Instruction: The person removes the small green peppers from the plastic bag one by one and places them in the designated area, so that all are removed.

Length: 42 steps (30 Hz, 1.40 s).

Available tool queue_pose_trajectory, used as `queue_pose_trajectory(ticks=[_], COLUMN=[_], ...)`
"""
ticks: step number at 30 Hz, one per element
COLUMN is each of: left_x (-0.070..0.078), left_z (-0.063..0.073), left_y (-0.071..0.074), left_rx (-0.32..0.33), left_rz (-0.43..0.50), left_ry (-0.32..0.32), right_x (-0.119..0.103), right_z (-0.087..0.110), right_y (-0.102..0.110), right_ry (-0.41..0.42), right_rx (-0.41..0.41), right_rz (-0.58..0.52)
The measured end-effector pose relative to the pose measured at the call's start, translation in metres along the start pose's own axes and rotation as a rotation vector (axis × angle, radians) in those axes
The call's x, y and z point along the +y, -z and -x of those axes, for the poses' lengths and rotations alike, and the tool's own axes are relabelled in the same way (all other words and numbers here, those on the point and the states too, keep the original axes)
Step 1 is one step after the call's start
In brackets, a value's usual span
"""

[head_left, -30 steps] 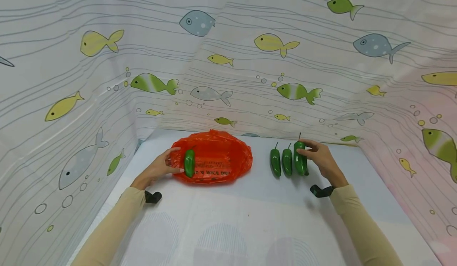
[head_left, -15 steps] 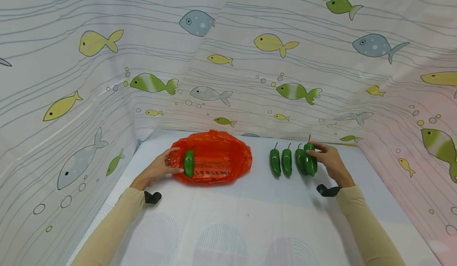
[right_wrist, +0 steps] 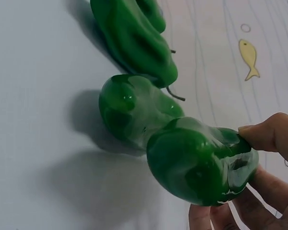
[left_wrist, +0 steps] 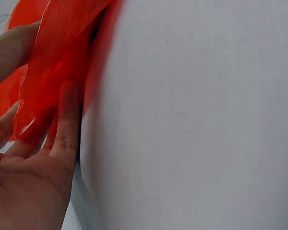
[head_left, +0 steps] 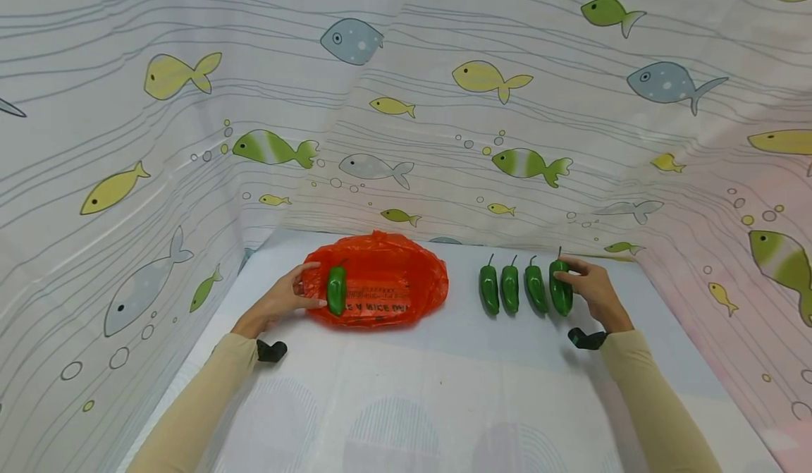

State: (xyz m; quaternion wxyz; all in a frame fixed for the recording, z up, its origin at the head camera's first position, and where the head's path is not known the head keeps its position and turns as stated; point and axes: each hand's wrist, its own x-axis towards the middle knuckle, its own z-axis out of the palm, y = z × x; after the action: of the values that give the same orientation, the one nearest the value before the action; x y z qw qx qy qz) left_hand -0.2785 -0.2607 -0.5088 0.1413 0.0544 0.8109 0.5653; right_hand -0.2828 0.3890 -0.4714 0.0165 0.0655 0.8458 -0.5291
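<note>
In the head view my right hand [head_left: 586,286] pinches a glossy green chili pepper [head_left: 561,287] between thumb and fingers, at the right end of a row. Close up in the right wrist view, this held pepper [right_wrist: 201,167] sits above its shadow, beside a neighbouring pepper [right_wrist: 127,105]. Three similar peppers [head_left: 510,290] lie left of it, stems pointing away. On the left, my left hand [head_left: 288,293] grips the edge of a red plastic bag [head_left: 380,283], its fingers partly covered by the film in the left wrist view. One more pepper [head_left: 336,291] lies at the bag's left side.
A white cloth with faint round prints covers the table [head_left: 412,388]. Behind and at both sides rise fish-patterned sheets [head_left: 438,142]. A dark wrist-worn device [head_left: 586,339] sits at each cuff.
My right hand has carried its pepper rightward, from in front of the third pepper to a spot beside it, and a little lower. The left hand and the bag have not visibly moved.
</note>
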Motion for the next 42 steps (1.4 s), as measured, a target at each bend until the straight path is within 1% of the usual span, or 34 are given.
queue_pose_trajectory(ticks=[6, 13, 20, 27, 31, 34, 42], left_x=[0.0, -0.002, -0.001, -0.001, -0.001, 0.0, -0.001], left_z=[0.0, 0.0, 0.0, 0.001, 0.001, 0.001, 0.0], left_y=[0.0, 0.0, 0.0, 0.0, 0.0, 0.0, 0.0], left_rx=[0.001, 0.006, 0.001, -0.002, 0.0, -0.002, 0.002], left_rz=[0.002, -0.003, 0.0, -0.009, -0.005, 0.002, -0.009], left_ry=[-0.007, -0.003, -0.017, -0.029, -0.016, -0.004, -0.006], right_x=[0.005, 0.011, 0.016, 0.021, 0.025, 0.027, 0.029], right_z=[-0.006, -0.01, -0.011, -0.014, -0.016, -0.016, -0.016], right_y=[-0.002, -0.005, -0.007, -0.008, -0.008, -0.009, -0.008], right_ry=[-0.02, -0.04, -0.043, -0.086, -0.11, -0.108, -0.088], right_rx=[0.009, 0.018, 0.008, 0.009, 0.001, -0.001, 0.012], right_rz=[0.034, 0.035, 0.04, 0.045, 0.058, 0.069, 0.035])
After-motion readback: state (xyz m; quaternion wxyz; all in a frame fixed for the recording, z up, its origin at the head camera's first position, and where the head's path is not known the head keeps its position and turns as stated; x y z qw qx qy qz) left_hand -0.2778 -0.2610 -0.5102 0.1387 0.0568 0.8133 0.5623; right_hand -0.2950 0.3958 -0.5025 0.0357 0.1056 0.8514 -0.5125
